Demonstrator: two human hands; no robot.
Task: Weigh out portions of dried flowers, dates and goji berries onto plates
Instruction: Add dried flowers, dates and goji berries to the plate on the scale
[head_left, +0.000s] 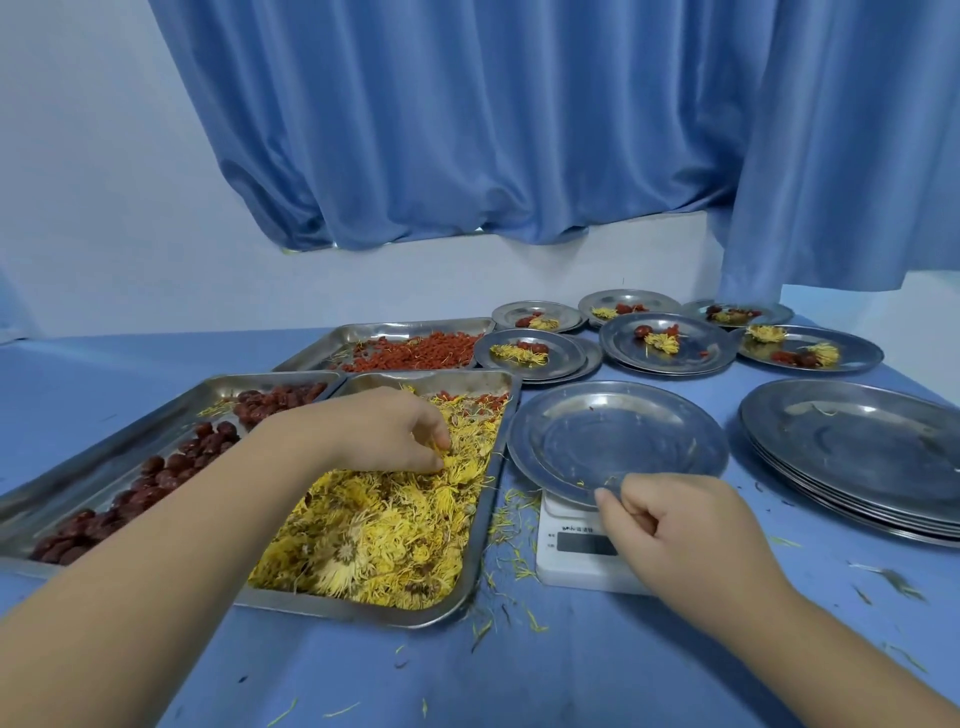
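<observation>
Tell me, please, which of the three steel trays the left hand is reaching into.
The near rectangular steel tray heaped with yellow dried flowers, where the left hand pinches petals; the others hold red dates and orange goji berries.

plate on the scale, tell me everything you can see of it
The plate is round, shiny metal, seemingly stainless steel, with a flat centre and a broad raised rim. It sits level on the white scale and overhangs it. It holds no portion, only a few stray yellow petals. The right hand pinches its near rim. Its left edge lies close to the flower tray; whether they touch is unclear.
</observation>
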